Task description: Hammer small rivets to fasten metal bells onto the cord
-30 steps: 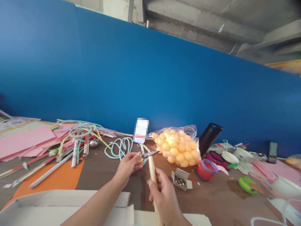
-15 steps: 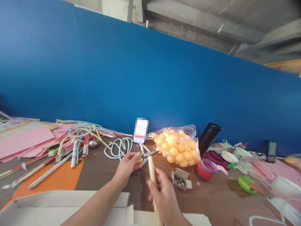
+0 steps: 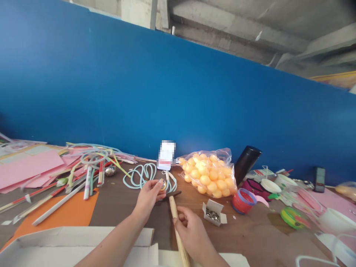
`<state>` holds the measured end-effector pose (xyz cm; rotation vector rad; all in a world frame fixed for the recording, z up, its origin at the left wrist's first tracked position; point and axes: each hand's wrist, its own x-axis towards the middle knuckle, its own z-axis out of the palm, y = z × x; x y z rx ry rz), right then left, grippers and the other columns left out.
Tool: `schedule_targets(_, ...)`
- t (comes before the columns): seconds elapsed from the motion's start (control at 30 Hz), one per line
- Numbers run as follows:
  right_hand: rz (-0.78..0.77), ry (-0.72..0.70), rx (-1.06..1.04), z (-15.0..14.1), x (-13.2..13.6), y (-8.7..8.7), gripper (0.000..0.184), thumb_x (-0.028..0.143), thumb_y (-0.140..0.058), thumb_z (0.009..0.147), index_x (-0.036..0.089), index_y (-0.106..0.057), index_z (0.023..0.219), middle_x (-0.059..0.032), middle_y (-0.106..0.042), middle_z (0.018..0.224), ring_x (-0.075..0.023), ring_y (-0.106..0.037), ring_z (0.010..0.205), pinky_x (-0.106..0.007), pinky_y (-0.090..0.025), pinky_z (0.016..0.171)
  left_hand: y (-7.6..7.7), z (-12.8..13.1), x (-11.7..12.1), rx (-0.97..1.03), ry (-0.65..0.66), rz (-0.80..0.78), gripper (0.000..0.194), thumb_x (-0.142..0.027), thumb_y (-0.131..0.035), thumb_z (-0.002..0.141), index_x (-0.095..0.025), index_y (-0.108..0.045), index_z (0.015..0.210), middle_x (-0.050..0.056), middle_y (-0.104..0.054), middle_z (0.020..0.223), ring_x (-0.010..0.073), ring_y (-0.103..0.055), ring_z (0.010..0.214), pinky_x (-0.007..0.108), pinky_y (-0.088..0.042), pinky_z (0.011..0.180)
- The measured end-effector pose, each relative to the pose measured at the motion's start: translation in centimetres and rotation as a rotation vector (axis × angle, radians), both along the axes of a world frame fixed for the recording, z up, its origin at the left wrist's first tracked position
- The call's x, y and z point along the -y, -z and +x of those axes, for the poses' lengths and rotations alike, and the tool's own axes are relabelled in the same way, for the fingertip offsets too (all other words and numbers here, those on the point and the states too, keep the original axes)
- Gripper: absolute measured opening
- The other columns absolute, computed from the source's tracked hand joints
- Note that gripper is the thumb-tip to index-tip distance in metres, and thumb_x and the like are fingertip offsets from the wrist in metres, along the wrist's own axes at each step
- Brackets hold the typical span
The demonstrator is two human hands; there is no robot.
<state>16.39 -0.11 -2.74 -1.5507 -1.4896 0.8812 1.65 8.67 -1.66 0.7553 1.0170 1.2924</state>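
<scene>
My left hand (image 3: 150, 193) is closed, its fingertips pinching a small round yellow-and-silver piece (image 3: 162, 184) whose kind I cannot make out. My right hand (image 3: 190, 228) is wrapped round the pale wooden handle of a hammer (image 3: 174, 211). Its narrow dark metal head (image 3: 175, 194) lies across the top of the handle, just right of my left fingertips. Part of the head is hidden near those fingers. Behind my left hand a coiled light-blue cord (image 3: 139, 176) rests on the brown table (image 3: 122, 207).
Right of my hands are a small open box of metal pieces (image 3: 213, 213), a bag of orange balls (image 3: 207, 176), a red cup (image 3: 243, 201) and a black bottle (image 3: 249, 163). Sticks and pink paper (image 3: 41, 167) lie left. White cardboard (image 3: 69, 241) borders the front. A blue panel (image 3: 172, 92) stands behind.
The hammer's head has dropped and shifted left, and its handle leans more to the left. My left hand has moved slightly left, still pinching the small piece.
</scene>
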Motion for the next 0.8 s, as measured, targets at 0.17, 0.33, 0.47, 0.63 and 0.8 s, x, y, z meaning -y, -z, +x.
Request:
schedule_targets(0.17, 0.167, 0.102, 0.302, 1.6, 1.4, -2.2, 0.027, 0.027, -0.052, 0.077, 0.024, -0.062, 0.103, -0.0059, -0.066, 0.096, -0.0213, -0.062, 0.082, -0.032, -0.046, 0.076, 0.1, 0.1, -0.1, -0.022, 0.013, 0.001, 0.038, -0.042, -0.071, 0.062, -0.013, -0.06, 0.083, 0.005, -0.063, 0.073, 0.0144, -0.064, 0.063, 0.029, -0.055, 0.061)
schedule_targets(0.33, 0.061, 0.248, 0.539, 6.5, 2.7, -4.4, 0.019, 0.034, -0.05, 0.08, 0.029, -0.066, 0.088, -0.0017, -0.07, 0.09, -0.0215, -0.064, 0.079, -0.029, -0.044, 0.068, 0.0, 0.1, 0.0, -0.07, 0.028, -0.007, 0.037, -0.041, -0.07, 0.065, -0.013, -0.059, 0.087, 0.006, -0.062, 0.077, 0.0141, -0.063, 0.065, 0.028, -0.056, 0.061)
schedule_targets(0.47, -0.038, 0.337, 0.775, 10.0, 2.8, -5.4, 0.02, 0.03, -0.045, 0.081, 0.031, -0.066, 0.08, -0.0006, -0.07, 0.084, -0.0217, -0.064, 0.075, -0.027, -0.038, 0.057, -0.1, 0.1, 0.2, -0.1, 0.038, -0.011, 0.036, -0.041, -0.068, 0.067, -0.013, -0.059, 0.089, 0.007, -0.063, 0.081, 0.014, -0.064, 0.066, 0.027, -0.056, 0.061)
schedule_targets(0.63, -0.063, 0.245, 0.958, 10.4, 1.9, -5.4, 0.023, 0.023, -0.045, 0.079, 0.027, -0.064, 0.066, -0.0026, -0.067, 0.072, -0.0188, -0.06, 0.063, -0.024, -0.025, 0.048, -0.2, 0.0, 0.2, -0.099, 0.041, -0.016, 0.035, -0.039, -0.068, 0.068, -0.014, -0.059, 0.09, 0.007, -0.063, 0.082, 0.0152, -0.064, 0.067, 0.028, -0.056, 0.06)
schedule_targets(0.8, -0.067, 0.2, 0.964, 9.4, 0.4, -4.9, 0.023, 0.018, -0.047, 0.075, 0.025, -0.06, 0.056, -0.0011, -0.064, 0.063, -0.0168, -0.057, 0.056, -0.025, -0.02, 0.048, -0.1, 0.0, 0.1, -0.109, 0.044, -0.006, 0.037, -0.04, -0.069, 0.066, -0.013, -0.06, 0.09, 0.007, -0.063, 0.082, 0.0158, -0.065, 0.067, 0.029, -0.056, 0.06)
